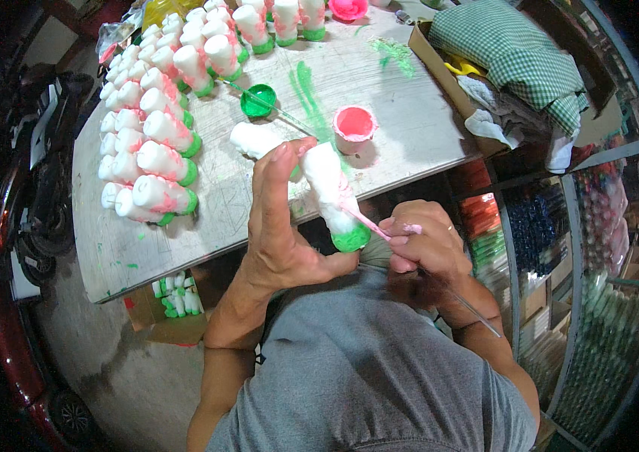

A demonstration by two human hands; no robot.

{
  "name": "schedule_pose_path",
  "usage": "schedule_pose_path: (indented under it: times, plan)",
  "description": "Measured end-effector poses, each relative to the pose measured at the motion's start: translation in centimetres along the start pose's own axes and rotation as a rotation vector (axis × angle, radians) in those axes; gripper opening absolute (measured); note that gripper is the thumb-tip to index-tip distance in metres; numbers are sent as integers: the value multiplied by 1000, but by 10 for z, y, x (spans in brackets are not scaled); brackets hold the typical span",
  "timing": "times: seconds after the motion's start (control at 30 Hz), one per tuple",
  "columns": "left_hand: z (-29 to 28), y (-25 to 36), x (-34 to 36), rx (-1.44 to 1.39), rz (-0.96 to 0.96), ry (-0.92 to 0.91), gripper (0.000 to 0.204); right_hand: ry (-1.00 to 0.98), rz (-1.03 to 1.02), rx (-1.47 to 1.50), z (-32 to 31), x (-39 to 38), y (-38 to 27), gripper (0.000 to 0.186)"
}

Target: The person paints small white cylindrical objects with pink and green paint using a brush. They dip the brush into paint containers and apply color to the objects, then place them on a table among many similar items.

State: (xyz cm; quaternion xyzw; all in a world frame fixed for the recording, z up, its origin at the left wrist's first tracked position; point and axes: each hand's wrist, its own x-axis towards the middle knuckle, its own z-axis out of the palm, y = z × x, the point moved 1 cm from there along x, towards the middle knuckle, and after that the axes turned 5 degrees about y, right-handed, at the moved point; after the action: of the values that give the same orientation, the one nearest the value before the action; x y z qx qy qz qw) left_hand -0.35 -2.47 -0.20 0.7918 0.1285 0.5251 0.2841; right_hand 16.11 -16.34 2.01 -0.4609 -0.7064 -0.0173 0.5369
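My left hand (278,241) grips a white candle-like cylinder (322,175) between thumb and fingertips, tilted over the table's near edge. Its lower end is green, with pink smears along its side. In my right hand (431,242) is a thin paintbrush (369,224), its pink tip touching the cylinder just above the green end. The handle sticks out below my fist. Just beyond the cylinder stands a small cup of pink paint (354,128). Another white cylinder (253,140) lies behind my left fingers, partly hidden. A green paint bowl (258,101) with a thin stick across it sits farther back.
Rows of white, pink and green cylinders (161,151) fill the table's left and far side. A carton with checked cloth (500,53) stands at the far right. Below the table (184,256) is a box of similar pieces (176,297). Filled shelves (534,226) line the right.
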Motion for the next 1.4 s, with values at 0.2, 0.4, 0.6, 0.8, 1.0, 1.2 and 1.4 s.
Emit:
schedule_pose_path:
  times: [0.2,0.4,0.6,0.8,1.0,1.2,1.4]
  plan:
    - [-4,-1,2,96,26,-90,133,-25,24,13,5,3,-6,56]
    - [-7,4,5,160,38,-106,131,-55,19,-4,-1,2,-2,56]
    - [-8,2,4,174,36,-122,133,11,39,60,0,0,2,53]
    - [-5,2,4,166,41,-112,132,-64,72,6,2,2,-4,49]
    - [-6,3,4,152,34,-116,131,11,77,55,0,-1,-1,51]
    - [-5,4,5,153,34,-112,128,4,64,39,-1,3,-4,53]
    - [-3,7,6,198,86,-47,116,48,105,-101,2,9,-3,42]
